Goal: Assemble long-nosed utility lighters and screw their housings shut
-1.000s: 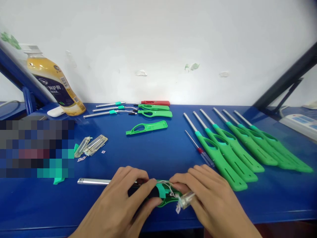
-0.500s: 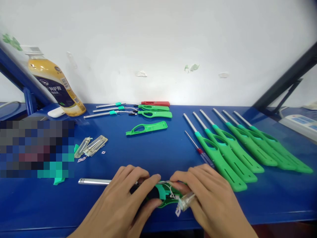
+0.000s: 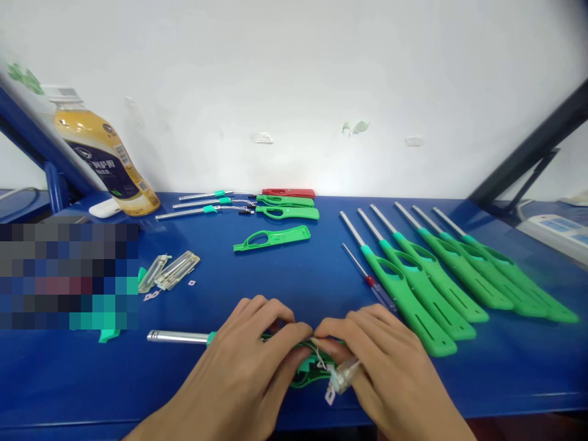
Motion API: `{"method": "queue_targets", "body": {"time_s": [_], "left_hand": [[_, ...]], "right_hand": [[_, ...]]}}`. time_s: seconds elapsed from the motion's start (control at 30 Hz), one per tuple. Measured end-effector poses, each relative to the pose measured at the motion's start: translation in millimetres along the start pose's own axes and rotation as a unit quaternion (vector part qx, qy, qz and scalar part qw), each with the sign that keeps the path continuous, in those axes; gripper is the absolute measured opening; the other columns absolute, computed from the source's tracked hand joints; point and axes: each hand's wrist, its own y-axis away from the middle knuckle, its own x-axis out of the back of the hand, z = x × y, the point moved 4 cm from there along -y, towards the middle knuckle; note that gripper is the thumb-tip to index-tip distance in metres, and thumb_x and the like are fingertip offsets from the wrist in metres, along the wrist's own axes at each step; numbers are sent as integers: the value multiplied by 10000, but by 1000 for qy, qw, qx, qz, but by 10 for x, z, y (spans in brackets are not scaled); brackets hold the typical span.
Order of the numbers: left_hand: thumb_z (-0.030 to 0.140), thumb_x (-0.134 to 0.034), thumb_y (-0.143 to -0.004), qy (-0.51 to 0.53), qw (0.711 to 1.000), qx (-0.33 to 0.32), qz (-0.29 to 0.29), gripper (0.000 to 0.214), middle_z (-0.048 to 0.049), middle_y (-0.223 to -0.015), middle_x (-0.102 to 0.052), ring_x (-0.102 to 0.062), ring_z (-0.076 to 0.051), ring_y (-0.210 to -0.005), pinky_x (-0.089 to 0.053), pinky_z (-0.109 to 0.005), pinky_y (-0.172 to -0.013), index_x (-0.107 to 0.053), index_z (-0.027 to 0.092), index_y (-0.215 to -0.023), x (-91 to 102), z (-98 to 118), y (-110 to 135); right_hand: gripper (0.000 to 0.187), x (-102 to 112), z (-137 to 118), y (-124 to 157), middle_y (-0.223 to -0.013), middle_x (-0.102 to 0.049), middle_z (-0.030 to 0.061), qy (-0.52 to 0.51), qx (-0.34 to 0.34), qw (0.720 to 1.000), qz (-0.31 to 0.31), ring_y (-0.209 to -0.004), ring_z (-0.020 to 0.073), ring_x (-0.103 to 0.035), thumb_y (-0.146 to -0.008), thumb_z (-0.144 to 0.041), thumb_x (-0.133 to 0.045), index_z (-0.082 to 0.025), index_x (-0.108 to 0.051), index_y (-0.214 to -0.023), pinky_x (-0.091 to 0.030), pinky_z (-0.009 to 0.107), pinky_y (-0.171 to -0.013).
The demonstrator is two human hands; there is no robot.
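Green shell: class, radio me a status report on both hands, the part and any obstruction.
Left hand on open green shell, grip partly hidden. Right hand at shell, clear canister in its grasp. Hands cover part of shell.

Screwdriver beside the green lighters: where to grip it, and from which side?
I'd take the screwdriver by its thicker handle, pinching across it from above left. It lies flat, thin shaft pointing away from the person, and the nearest green lighter crowds the handle's right side. The right hand sits right by the handle's near end.
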Motion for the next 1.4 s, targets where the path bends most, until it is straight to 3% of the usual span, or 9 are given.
{"method": "queue_targets", "body": {"time_s": [0.2, 0.57, 0.73, 1.07, 1.27, 1.4], "left_hand": [[49, -510, -1074, -2, 999, -23, 31, 224, 1, -949, -718, -622, -183, -812, -501, -333, -787, -656, 217, -1099, -55, -16, -28], [83, -528, -1091, -17, 997, -11, 76, 234, 12, -1029, -759, -709, -119, -885, -530, -262, -863, -701, 209, -1186, 34, -39, 23], [89, -533, -1087, -9, 996, -6, 85, 228, 19, -1016, -755, -710, -108, -866, -537, -239, -820, -705, 212, -1170, 59, -35, 26], [93, -535, -1083, -1, 997, 10, 78, 237, 28, -1034, -756, -726, -103, -890, -540, -222, -839, -690, 237, -1189, 57, -27, 40], [95, -503, -1089, -3, 997, 17, 79, 215, 39, -970, -756, -733, -117, -844, -550, -240, -820, -645, 248, -1142, 50, -19, 34], [84, -494, -1085, 17, 998, 22, 61, 226, 37, -989, -763, -736, -121, -852, -556, -249, -832, -634, 244, -1160, 29, -26, 36]], "right_hand": [[101, 53, 24, 17, -860, -704, -69, -43, -36, 998, 23, -683, 123, -568, -1069, -147, -583, -234, -634, -1073, -396, 308, -735], [100, -32, 50, 110, -882, -736, -66, -37, -40, 997, -51, -745, 156, -636, -1097, -259, -588, -288, -672, -1145, -418, 359, -888], [317, -59, 74, 160, -1020, -790, -55, -5, -51, 995, -86, -903, 179, -705, -1106, -318, -589, -317, -608, -1423, -418, 384, -964], [203, -47, 40, 136, -961, -787, -44, -2, -18, 999, -33, -790, 143, -694, -1120, -293, -543, -271, -721, -1217, -427, 360, -1009], [317, -66, 43, 186, -1077, -814, -35, 31, -40, 997, -55, -959, 183, -757, -1126, -346, -525, -316, -693, -1392, -429, 416, -1091], [318, -67, 53, 178, -1102, -817, -10, 26, -37, 995, -84, -975, 206, -762, -1110, -317, -542, -300, -697, -1387, -468, 449, -1070]]}}
